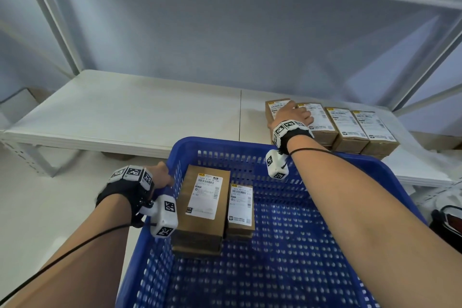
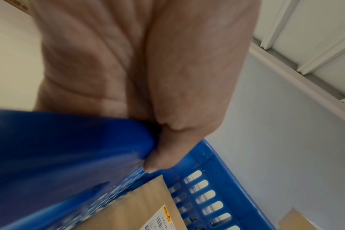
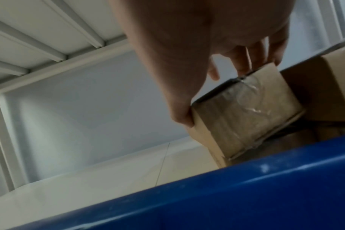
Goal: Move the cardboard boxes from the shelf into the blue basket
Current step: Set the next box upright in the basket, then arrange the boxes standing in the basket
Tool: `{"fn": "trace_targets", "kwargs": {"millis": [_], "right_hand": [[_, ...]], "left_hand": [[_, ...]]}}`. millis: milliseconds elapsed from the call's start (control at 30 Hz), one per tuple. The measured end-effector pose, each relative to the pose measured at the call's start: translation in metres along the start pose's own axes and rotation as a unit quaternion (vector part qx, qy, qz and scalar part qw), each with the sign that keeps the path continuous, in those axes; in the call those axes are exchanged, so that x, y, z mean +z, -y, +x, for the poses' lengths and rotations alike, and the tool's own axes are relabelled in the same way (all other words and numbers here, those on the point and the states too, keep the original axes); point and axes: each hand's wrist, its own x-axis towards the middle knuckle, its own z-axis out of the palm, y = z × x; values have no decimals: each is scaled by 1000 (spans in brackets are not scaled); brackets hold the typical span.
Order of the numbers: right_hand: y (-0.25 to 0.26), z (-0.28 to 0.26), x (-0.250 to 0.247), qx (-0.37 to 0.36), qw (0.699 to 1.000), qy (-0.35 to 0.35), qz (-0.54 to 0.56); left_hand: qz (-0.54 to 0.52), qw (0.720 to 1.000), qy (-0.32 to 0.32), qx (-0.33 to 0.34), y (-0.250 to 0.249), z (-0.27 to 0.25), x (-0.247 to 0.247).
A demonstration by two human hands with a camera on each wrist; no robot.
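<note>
Cardboard boxes on the shelf are the target; the leftmost box (image 3: pixel 244 115) of the row is in the right hand (image 1: pixel 291 114), thumb on its left side wall and fingers (image 3: pixel 244 60) over the top toward the far side, a pinch across the width. From the right wrist view the box's near end looks tipped up off its neighbours, though whether it is clear of the shelf I cannot tell. Left hand (image 1: pixel 162 174) grips the rim of the blue basket (image 1: pixel 350 165) at its far left corner, thumb (image 2: pixel 167 152) hooked inside the wall, fingers curled outside. Outward from the grasp: three more labelled boxes (image 1: pixel 350 127) lie side by side, touching, to the right on the white shelf (image 1: pixel 125 112), seemingly on a lower layer of boxes. Inside the basket, two stacks (image 1: pixel 207 205) sit against its left wall. Handling judgement: small, stiff, square-edged cartons, probably light enough for one hand; the clear tape on the end face looks slick, so hold on the bare cardboard side walls, near mid-length to keep it from tipping. Corners may dent if dropped. Task is partway along.
</note>
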Motion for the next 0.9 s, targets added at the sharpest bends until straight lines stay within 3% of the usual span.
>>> {"fn": "trace_targets", "kwargs": {"millis": [267,467,567,700,900], "right_hand": [[-1,-22,-15,-18,989,-31,144],[-16,-74,-21,-73,991,16,110],[-31,-98,-14,-108,988,75,85],[-45,-123,-11,-143,965,219,24],[-69,-138,2,-146,928,327,-99]], "left_hand": [[-58,998,6,-17,6,10,3],[-82,997,10,-14,9,23,7],[-81,996,16,-12,4,16,5],[-9,1000,3,-10,-5,-4,-1],[-2,1000,2,-3,-6,-1,0]]}}
